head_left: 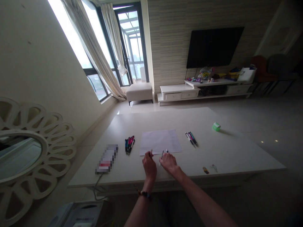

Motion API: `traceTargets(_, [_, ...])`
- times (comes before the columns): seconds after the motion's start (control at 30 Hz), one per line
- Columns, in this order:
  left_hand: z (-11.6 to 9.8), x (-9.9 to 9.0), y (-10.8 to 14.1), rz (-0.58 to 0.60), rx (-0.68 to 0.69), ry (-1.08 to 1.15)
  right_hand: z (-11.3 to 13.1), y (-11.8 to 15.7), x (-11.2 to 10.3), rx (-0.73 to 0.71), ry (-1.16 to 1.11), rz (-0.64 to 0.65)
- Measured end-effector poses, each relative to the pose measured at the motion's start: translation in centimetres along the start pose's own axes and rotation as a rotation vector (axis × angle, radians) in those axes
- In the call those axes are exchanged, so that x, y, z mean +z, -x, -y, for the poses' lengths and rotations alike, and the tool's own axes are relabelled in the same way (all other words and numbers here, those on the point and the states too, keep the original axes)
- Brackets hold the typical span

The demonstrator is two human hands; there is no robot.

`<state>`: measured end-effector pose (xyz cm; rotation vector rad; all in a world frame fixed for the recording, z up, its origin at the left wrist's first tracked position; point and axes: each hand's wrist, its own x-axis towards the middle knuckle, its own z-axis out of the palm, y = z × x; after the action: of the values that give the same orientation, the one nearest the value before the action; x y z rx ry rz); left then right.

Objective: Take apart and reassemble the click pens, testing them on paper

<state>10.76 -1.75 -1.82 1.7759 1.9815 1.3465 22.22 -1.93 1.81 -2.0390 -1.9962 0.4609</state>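
My left hand (149,165) is closed at the near edge of a white sheet of paper (161,140), with a small pale tip showing at its fingers; the rest of what it holds is hidden. Just beside it, my right hand (168,163) is closed round a slim pen (162,154), its dark end pointing up. Another dark tip (167,150) sticks out past the right knuckles, and I cannot tell whether it belongs to a second pen. Several pens (129,144) lie in a bunch left of the paper. More pens (191,138) lie to its right.
The white table (236,151) also carries a green-and-white object (216,126) at the right, two small items (205,170) near the front edge, and a blurred-out phone-like device (107,159) with a cable at the left. A round ornate mirror (44,148) stands beyond the left side.
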Motion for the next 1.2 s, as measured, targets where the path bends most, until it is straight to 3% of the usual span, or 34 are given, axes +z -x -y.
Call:
traceTargets(0.17, [0.2, 0.4, 0.2, -0.003, 0.065, 0.008, 1.6, -1.6, -0.1, 0.027, 0.032, 0.093])
traceTargets(0.37, [0.5, 1.0, 0.2, -0.019, 0.112, 0.022, 1.2, -2.6, -1.1, 0.021, -0.042, 0.121])
traceTargets(0.43, [0.6, 1.0, 0.2, -0.017, 0.138, 0.020, 0.8, -2.5, -2.1, -0.016, -0.266, 0.033])
traceTargets(0.53, [0.6, 1.1, 0.3, -0.003, 0.183, 0.017, 0.3, -2.0, -3.8, -0.130, -0.781, -0.126])
traceTargets(0.63, [0.5, 1.0, 0.3, 0.000, 0.202, 0.013, 0.3, -1.2, -4.8, -0.253, -1.014, -0.171])
traceTargets(0.83, [0.3, 0.7, 0.3, 0.020, 0.204, 0.027, 0.7, -0.5, -4.2, -0.344, -0.958, -0.158])
traceTargets(1.0, [0.1, 0.7, 0.3, 0.011, 0.198, 0.013, 0.7, -0.5, -4.1, -0.316, -0.920, -0.284])
traceTargets(1.2, [0.1, 0.6, 0.4, 0.036, 0.256, 0.002, 0.5, -0.8, -3.7, -0.413, -0.779, -0.252])
